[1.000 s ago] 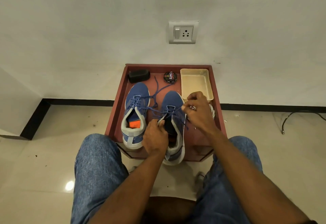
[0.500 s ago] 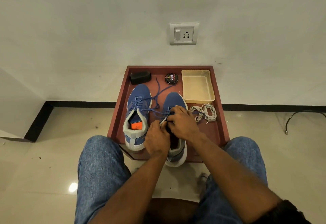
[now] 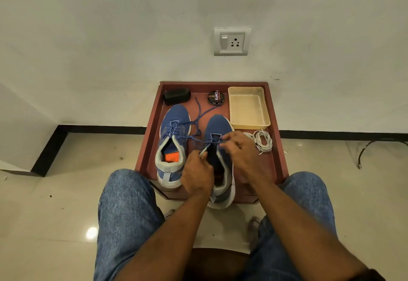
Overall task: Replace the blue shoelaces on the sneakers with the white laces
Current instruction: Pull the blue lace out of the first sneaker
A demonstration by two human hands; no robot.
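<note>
Two blue sneakers stand side by side on a low red-brown tray table (image 3: 150, 139). The left sneaker (image 3: 174, 130) is laced with a blue lace. On the right sneaker (image 3: 217, 126) my left hand (image 3: 197, 171) grips the collar and tongue near the opening. My right hand (image 3: 242, 154) pinches the blue lace (image 3: 198, 140) at the eyelets on the shoe's right side. Loose blue lace ends trail between the shoes toward the back. A coiled bundle of white laces (image 3: 262, 141) lies on the table to the right of my right hand.
At the back of the table are a black brush (image 3: 176, 96), a round tin of polish (image 3: 216, 98) and a cream plastic tray (image 3: 248, 107). The wall with a socket (image 3: 231, 41) is right behind. A black cable (image 3: 371, 148) lies on the floor to the right.
My right hand went from out at the right to the middle of the shoe, then shifted slightly right along the eyelets, still pinching the lace. My left hand has stayed on the shoe.
</note>
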